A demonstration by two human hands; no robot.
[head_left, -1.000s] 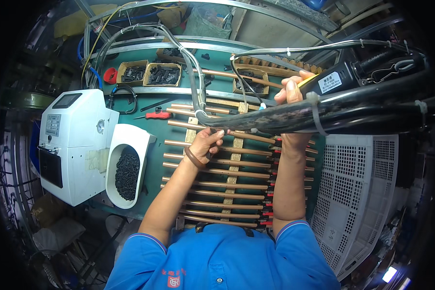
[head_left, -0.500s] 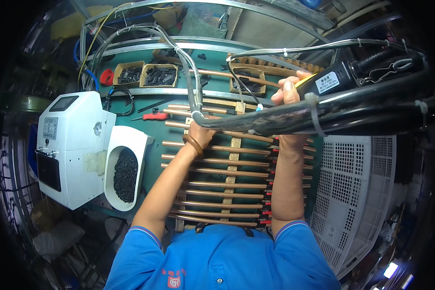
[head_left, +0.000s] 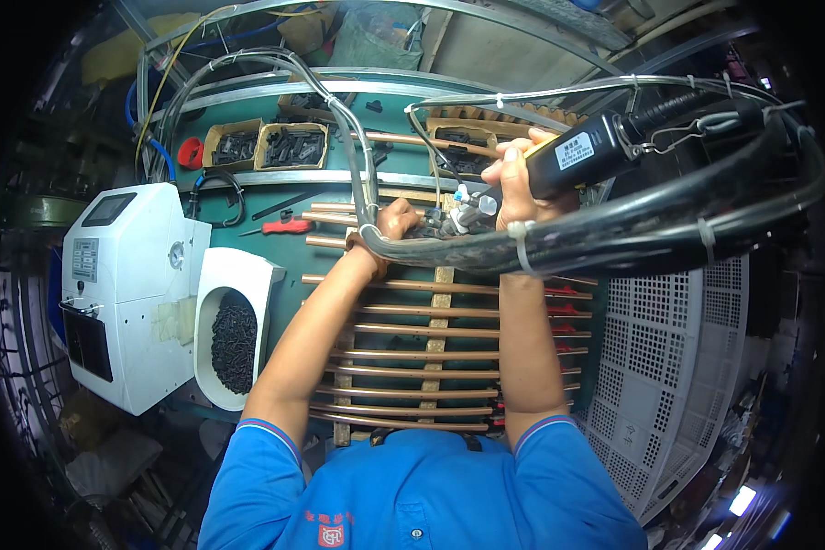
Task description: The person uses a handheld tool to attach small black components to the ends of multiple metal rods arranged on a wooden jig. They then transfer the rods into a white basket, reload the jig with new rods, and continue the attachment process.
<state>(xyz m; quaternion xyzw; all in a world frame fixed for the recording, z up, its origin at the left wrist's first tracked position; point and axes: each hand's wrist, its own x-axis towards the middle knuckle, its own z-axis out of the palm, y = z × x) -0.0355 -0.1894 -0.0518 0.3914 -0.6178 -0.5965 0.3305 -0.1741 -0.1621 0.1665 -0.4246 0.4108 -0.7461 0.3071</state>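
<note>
My right hand (head_left: 520, 179) is wrapped round a black powered screwdriver (head_left: 596, 147) with a white label, a yellow part and a cable at its rear. A silver feed head (head_left: 467, 214) with a blue fitting shows beside that hand, near the upper tubes. My left hand (head_left: 397, 220) is closed over one of the upper copper-coloured tubes (head_left: 335, 219), close to the feed head; a thick black hose bundle (head_left: 605, 234) partly covers its wrist. Several more copper-coloured tubes (head_left: 412, 330) lie side by side across wooden strips, with red and black pieces (head_left: 564, 312) by their right ends.
A white machine (head_left: 128, 293) and a white hopper (head_left: 234, 266) of small black screws stand left. A red-handled screwdriver (head_left: 284, 226) lies nearby. Cardboard boxes (head_left: 293, 147) of black parts stand at the back. White perforated crates (head_left: 660, 339) are at right. Hoses arch overhead.
My right hand has moved left and slightly down with the powered screwdriver, and its feed head has come into sight. My left hand has shifted slightly up, its fingers now more visible.
</note>
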